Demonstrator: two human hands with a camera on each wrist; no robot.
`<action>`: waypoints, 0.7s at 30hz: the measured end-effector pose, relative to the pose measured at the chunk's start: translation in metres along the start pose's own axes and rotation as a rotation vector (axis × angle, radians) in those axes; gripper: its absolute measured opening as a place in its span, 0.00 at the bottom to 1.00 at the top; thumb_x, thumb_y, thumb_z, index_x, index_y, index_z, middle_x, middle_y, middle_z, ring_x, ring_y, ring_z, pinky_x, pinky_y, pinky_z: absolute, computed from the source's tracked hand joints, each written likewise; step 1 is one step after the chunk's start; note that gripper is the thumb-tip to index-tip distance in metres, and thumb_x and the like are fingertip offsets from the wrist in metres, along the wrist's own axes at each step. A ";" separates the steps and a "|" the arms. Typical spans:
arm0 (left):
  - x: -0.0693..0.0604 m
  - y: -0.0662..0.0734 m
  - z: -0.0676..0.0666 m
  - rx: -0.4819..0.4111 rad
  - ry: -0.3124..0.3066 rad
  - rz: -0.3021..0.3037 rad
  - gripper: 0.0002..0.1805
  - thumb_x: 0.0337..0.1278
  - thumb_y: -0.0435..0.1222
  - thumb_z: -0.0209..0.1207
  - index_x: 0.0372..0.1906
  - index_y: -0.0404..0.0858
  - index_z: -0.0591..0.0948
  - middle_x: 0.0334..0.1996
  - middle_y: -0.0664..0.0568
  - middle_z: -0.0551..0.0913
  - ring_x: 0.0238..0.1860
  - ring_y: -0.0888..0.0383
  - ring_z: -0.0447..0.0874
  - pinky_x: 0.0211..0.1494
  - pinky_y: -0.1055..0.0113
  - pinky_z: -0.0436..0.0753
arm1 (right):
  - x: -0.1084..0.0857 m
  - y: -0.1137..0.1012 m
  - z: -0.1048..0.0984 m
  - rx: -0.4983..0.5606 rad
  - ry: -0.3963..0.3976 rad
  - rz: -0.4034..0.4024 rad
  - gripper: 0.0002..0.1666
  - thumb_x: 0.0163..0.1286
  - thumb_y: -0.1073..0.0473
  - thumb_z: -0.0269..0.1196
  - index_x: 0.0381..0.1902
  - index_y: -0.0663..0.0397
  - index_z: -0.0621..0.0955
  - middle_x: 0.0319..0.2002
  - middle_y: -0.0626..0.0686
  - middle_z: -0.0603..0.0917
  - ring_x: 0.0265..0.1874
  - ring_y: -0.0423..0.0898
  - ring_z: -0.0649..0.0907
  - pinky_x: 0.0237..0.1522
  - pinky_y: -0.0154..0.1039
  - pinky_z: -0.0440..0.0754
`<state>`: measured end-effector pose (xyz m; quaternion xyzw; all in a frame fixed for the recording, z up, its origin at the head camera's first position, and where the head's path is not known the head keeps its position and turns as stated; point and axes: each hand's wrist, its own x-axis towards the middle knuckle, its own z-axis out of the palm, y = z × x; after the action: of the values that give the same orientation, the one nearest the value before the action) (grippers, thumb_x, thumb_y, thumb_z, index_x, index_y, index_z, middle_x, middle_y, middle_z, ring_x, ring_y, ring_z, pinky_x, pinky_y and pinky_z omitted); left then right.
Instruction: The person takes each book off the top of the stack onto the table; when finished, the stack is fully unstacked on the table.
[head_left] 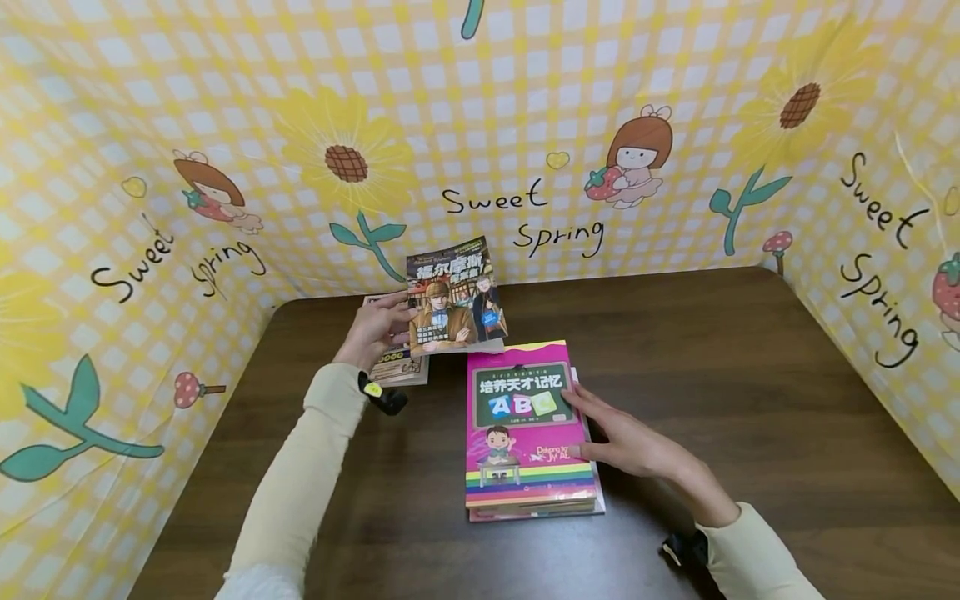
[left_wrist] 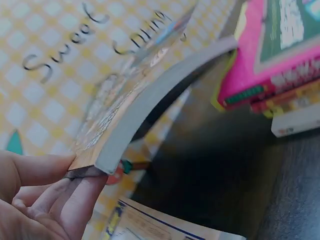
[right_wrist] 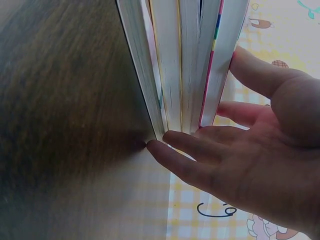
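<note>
Yellow-and-white gingham backdrop (head_left: 480,108) with "Sweet Spring" print, hung round a dark wood-grain desk (head_left: 750,375). Toward the back-left corner, near the back edge: pale-covered book (head_left: 401,375), lying flat, partly hidden. Over it, left hand (head_left: 375,327): thumb above, fingers beneath, pinching the left edge of a Sherlock Holmes paperback (head_left: 446,312), raised off the desk, tilted and bowed. Contact between its far end and the neighbouring stack: not determinable.

Mid-desk, forward of the back edge: book stack (right_wrist: 172,65), roughly squared, topped by a pink ABC book (head_left: 525,458). Along its right side, right hand (head_left: 630,440): fingers extended and spread, touching without clamping. Hands well apart.

Step in hand, as judged: shifting the paperback left-handed, with right-hand steadying of the stack. Next move, as judged: calling for a firm pinch, support under the bowed end and clearance from the stack's back-left corner.
</note>
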<state>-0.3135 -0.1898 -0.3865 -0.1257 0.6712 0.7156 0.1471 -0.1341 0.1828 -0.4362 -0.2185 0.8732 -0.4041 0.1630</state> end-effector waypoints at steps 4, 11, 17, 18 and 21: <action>0.016 -0.003 0.005 0.036 0.015 -0.027 0.32 0.67 0.27 0.52 0.74 0.45 0.62 0.69 0.44 0.66 0.18 0.65 0.71 0.19 0.70 0.70 | -0.001 -0.002 0.000 0.014 -0.006 0.014 0.47 0.66 0.49 0.64 0.76 0.53 0.55 0.75 0.64 0.47 0.70 0.66 0.57 0.61 0.65 0.66; 0.030 -0.004 0.012 0.254 0.056 0.039 0.32 0.66 0.27 0.52 0.73 0.43 0.62 0.64 0.43 0.70 0.21 0.61 0.68 0.21 0.64 0.70 | -0.002 -0.002 -0.002 0.011 -0.005 0.019 0.48 0.66 0.49 0.64 0.76 0.54 0.55 0.75 0.64 0.47 0.70 0.66 0.56 0.61 0.65 0.66; 0.037 -0.033 0.020 0.374 0.060 0.030 0.30 0.63 0.25 0.54 0.70 0.38 0.67 0.55 0.36 0.78 0.13 0.62 0.61 0.18 0.65 0.68 | -0.003 0.000 0.000 0.008 -0.006 0.023 0.48 0.65 0.49 0.65 0.76 0.53 0.55 0.76 0.63 0.47 0.70 0.65 0.57 0.61 0.64 0.68; 0.037 -0.037 0.023 0.406 0.057 0.022 0.30 0.63 0.25 0.54 0.70 0.38 0.67 0.54 0.36 0.79 0.14 0.61 0.64 0.19 0.66 0.70 | -0.003 0.001 0.001 0.009 -0.007 0.020 0.49 0.65 0.48 0.65 0.76 0.53 0.54 0.76 0.62 0.47 0.70 0.65 0.57 0.61 0.64 0.67; 0.035 -0.042 0.033 0.490 0.070 0.027 0.29 0.63 0.25 0.53 0.70 0.37 0.67 0.59 0.38 0.76 0.22 0.60 0.74 0.23 0.65 0.78 | -0.001 0.000 0.002 0.007 -0.014 0.004 0.48 0.66 0.47 0.64 0.76 0.53 0.54 0.76 0.62 0.46 0.70 0.65 0.57 0.61 0.64 0.67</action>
<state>-0.3297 -0.1532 -0.4360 -0.1020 0.8310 0.5286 0.1404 -0.1320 0.1823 -0.4375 -0.2191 0.8710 -0.4054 0.1706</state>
